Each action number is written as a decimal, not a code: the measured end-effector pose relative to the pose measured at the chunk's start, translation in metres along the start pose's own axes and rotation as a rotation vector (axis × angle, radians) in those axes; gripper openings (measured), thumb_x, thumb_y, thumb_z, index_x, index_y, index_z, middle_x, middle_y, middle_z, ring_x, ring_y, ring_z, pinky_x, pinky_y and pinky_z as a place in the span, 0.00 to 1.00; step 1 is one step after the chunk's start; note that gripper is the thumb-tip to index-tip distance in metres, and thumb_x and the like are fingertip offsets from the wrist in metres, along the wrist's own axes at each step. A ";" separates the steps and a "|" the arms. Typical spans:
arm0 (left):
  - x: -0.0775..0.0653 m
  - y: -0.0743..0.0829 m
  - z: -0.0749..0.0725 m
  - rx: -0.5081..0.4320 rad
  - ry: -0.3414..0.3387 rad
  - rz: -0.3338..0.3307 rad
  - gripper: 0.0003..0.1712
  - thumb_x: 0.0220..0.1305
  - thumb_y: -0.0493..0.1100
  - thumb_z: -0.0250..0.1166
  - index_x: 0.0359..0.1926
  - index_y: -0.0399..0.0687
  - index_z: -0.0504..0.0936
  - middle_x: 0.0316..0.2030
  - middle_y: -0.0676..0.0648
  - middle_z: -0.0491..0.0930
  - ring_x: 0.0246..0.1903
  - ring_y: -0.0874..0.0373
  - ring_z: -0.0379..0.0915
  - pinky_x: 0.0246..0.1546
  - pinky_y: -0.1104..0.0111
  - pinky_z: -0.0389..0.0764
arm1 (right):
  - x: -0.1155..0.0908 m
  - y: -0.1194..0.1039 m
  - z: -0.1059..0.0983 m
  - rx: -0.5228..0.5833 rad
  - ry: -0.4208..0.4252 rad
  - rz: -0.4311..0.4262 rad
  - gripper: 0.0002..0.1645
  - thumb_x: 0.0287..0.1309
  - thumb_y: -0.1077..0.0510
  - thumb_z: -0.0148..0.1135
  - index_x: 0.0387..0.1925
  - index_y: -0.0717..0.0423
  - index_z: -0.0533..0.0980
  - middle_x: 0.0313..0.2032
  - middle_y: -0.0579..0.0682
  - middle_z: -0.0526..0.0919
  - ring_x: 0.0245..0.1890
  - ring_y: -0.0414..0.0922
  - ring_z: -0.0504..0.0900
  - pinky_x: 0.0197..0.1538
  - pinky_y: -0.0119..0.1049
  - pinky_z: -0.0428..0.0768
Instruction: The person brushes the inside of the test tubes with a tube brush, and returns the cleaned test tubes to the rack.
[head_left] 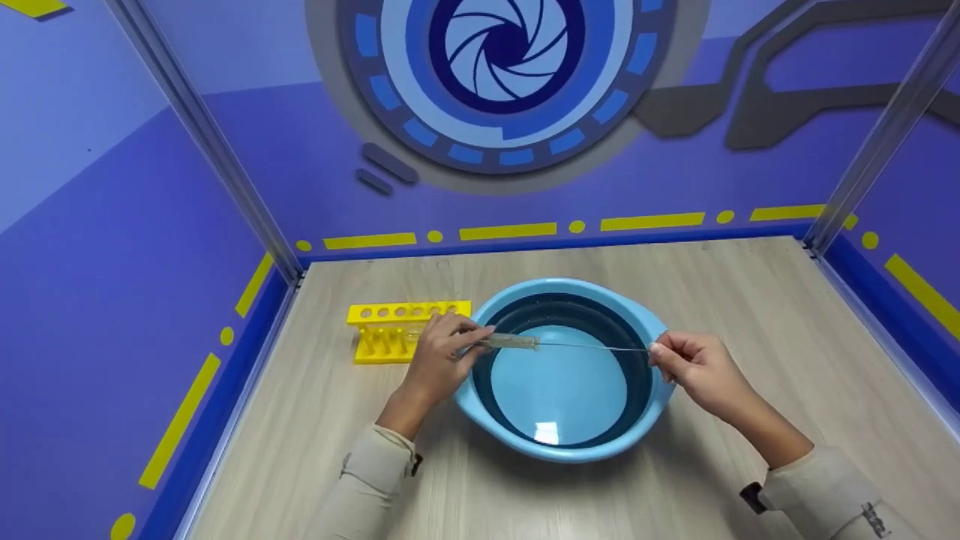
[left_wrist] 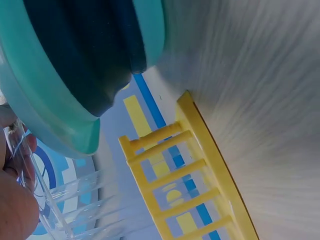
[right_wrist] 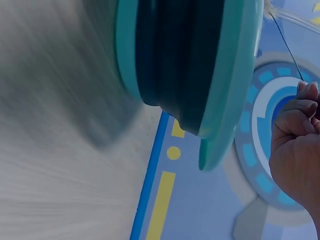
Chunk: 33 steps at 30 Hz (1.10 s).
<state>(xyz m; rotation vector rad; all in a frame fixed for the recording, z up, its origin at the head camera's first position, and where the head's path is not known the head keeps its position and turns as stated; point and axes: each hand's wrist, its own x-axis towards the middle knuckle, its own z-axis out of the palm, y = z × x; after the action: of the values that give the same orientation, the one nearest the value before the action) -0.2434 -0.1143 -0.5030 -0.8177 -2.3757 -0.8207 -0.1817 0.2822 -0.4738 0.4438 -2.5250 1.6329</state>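
Observation:
Above the blue basin (head_left: 556, 453), my left hand (head_left: 442, 358) holds a clear test tube (head_left: 511, 341) lying nearly level, its mouth toward the right. The wire handle of a test tube brush (head_left: 592, 346) runs out of that mouth. My right hand (head_left: 705, 371) pinches the wire's far end over the basin's right rim. Pale bristles (right_wrist: 269, 9) show at the tube's mouth in the right wrist view; how far they reach inside cannot be made out. The left wrist view shows the tube (left_wrist: 40, 187) in my fingers, partly cut off by the frame edge.
A yellow test tube rack (head_left: 409, 309) stands left of the basin, partly behind my left hand. Several clear tubes (left_wrist: 82, 187) show near it in the left wrist view. Blue panels (head_left: 247, 135) wall in the wooden table (head_left: 750, 300) at the back and sides.

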 end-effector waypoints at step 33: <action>0.012 0.023 0.028 -0.043 -0.083 0.097 0.17 0.69 0.50 0.73 0.58 0.61 0.90 0.44 0.53 0.86 0.47 0.58 0.78 0.52 0.65 0.81 | 0.013 0.005 0.055 -0.449 0.038 -0.598 0.10 0.60 0.71 0.74 0.34 0.54 0.82 0.26 0.44 0.84 0.26 0.33 0.80 0.34 0.27 0.86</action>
<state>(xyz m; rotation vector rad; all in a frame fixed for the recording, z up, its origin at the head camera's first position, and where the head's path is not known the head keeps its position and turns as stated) -0.2431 -0.0766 -0.5069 -0.9942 -2.3758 -0.8153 -0.1916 0.2320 -0.4986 0.9705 -2.3022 0.8305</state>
